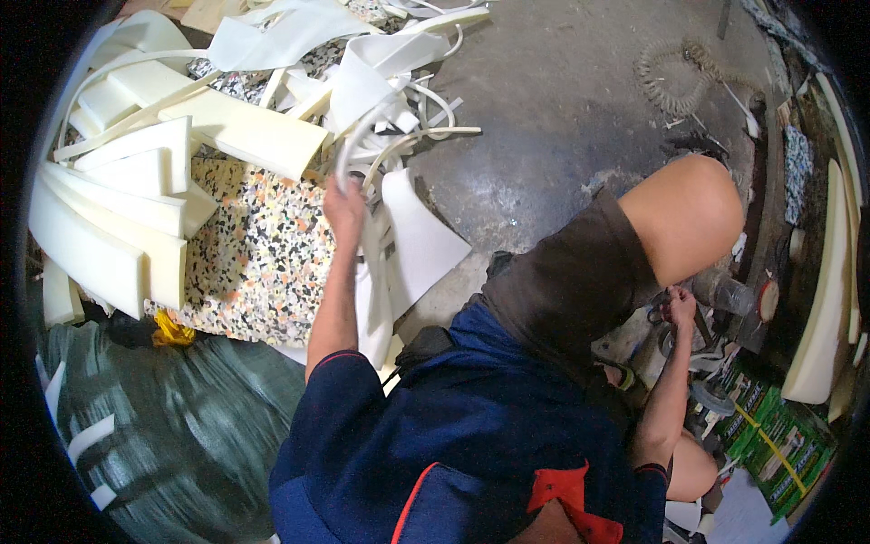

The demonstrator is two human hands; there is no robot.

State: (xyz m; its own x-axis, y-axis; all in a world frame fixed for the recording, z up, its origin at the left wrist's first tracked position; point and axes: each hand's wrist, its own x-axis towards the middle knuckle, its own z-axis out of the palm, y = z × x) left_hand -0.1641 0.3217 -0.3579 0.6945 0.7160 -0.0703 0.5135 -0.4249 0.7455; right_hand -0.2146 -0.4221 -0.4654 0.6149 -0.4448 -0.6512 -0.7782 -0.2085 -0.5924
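My left hand (344,210) reaches out over the foam pile, its fingers closed round a curved white foam strip (360,130) that is smeared by motion. Just beneath that hand lies a block of speckled multicoloured foam (258,245). A thin white foam sheet (412,240) hangs to the right of the wrist. Down beside my bent knee, my right hand (678,306) is closed on a small dark object, too hidden to name. A clear cylinder with a reddish end (767,301) is close to that hand.
Cream foam slabs (127,227) are stacked at the left, with white offcuts (362,72) heaped behind. Dark green sheeting (181,426) bulges at the lower left. A coiled hose (675,82) lies on the concrete floor (544,100). Green printed packs (779,444) sit at the lower right.
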